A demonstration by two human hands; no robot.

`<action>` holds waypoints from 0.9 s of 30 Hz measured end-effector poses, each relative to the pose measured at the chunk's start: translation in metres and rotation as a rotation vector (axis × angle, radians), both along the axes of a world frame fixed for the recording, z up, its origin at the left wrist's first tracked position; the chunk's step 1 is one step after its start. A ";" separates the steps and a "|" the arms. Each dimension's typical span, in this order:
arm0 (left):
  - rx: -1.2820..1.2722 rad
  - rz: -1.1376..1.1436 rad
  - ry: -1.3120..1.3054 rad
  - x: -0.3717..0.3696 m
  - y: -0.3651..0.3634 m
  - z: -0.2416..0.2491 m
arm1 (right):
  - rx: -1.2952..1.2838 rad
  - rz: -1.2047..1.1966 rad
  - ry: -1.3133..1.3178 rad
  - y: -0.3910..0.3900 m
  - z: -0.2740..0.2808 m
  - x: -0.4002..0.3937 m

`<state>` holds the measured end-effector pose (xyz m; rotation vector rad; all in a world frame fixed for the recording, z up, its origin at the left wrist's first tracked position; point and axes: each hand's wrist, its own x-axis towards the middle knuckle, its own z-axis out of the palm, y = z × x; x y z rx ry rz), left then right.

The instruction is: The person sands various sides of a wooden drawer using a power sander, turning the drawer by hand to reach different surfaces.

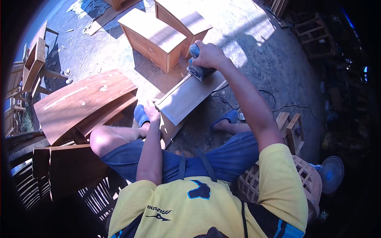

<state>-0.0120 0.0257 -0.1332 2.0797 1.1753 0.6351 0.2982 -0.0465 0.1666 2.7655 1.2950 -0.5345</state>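
Note:
A box-shaped wooden piece, like a drawer, lies tilted between my legs with its pale panel facing up. My right hand is wrapped round a power sander, whose base rests on the far right end of that panel. At the near left end, my left hand grips the drawer's edge; some of its fingers are hidden. A dark cord runs over the floor to the right of the drawer.
Two wooden cabinets stand just beyond the drawer. On the left lies a large reddish wooden piece. My blue-shod feet flank the work. A fan and a lattice-backed wooden piece are at the right.

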 end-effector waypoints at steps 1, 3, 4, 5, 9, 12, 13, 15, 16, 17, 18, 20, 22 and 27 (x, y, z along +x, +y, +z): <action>0.008 0.010 -0.011 0.002 0.000 0.000 | 0.013 -0.061 -0.058 -0.006 -0.006 0.027; -0.171 0.043 -0.072 0.003 0.000 0.000 | 0.035 -0.151 -0.108 -0.021 -0.012 0.059; -0.167 0.048 -0.079 0.003 -0.001 0.003 | 0.074 -0.191 -0.136 -0.025 -0.010 0.061; -0.092 0.025 -0.068 0.002 -0.002 0.006 | 0.077 -0.186 -0.140 -0.026 -0.014 0.059; -0.046 0.018 -0.094 0.001 0.002 -0.012 | 0.388 -0.052 -0.055 -0.047 -0.041 -0.018; 0.040 -0.035 -0.101 -0.002 0.005 -0.016 | 0.404 0.087 0.076 -0.048 -0.036 -0.110; 0.079 -0.040 -0.060 -0.005 0.008 -0.020 | 0.422 0.171 0.131 -0.050 -0.039 -0.130; 0.138 -0.053 -0.007 -0.003 0.006 0.001 | 0.445 0.271 0.192 -0.054 -0.039 -0.149; 0.171 -0.036 0.035 -0.003 0.007 0.000 | 0.415 0.278 0.231 -0.056 -0.034 -0.151; 0.105 -0.032 -0.009 -0.004 0.006 0.000 | 0.416 0.267 0.233 -0.058 -0.036 -0.143; 0.038 -0.024 -0.056 -0.003 0.006 0.005 | 0.411 0.185 0.173 -0.060 -0.039 -0.125; 0.038 -0.026 -0.064 0.000 0.004 0.009 | 0.422 0.054 0.067 -0.065 -0.040 -0.078; 0.013 -0.025 -0.098 -0.005 0.010 -0.008 | 0.454 -0.033 -0.044 -0.078 -0.047 -0.021; 0.092 -0.034 -0.044 -0.004 0.005 0.003 | 0.380 -0.145 -0.119 -0.115 -0.057 0.079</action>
